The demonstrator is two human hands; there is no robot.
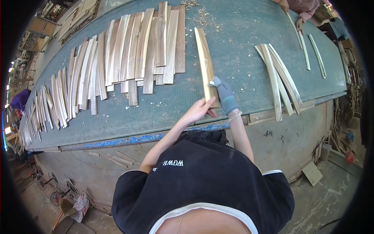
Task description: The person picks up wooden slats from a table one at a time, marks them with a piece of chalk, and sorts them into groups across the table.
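Observation:
A wooden strip, pale on its left face and browner on the right, points away from me over the green table. My bare left hand is closed around its near end, by the table's front edge. Farther up the strip's right side, my right hand, in a grey glove, grips it with the thumb on top. To the left lie many similar wooden strips, side by side and partly overlapping. Several narrower strips lie crossed to the right, their near ends reaching the table edge.
At the far right, another person's hand holds a pale strip, and one more narrow strip lies beside it. Wood shavings are scattered at the back. A broom and a white sack stand on the floor at lower left.

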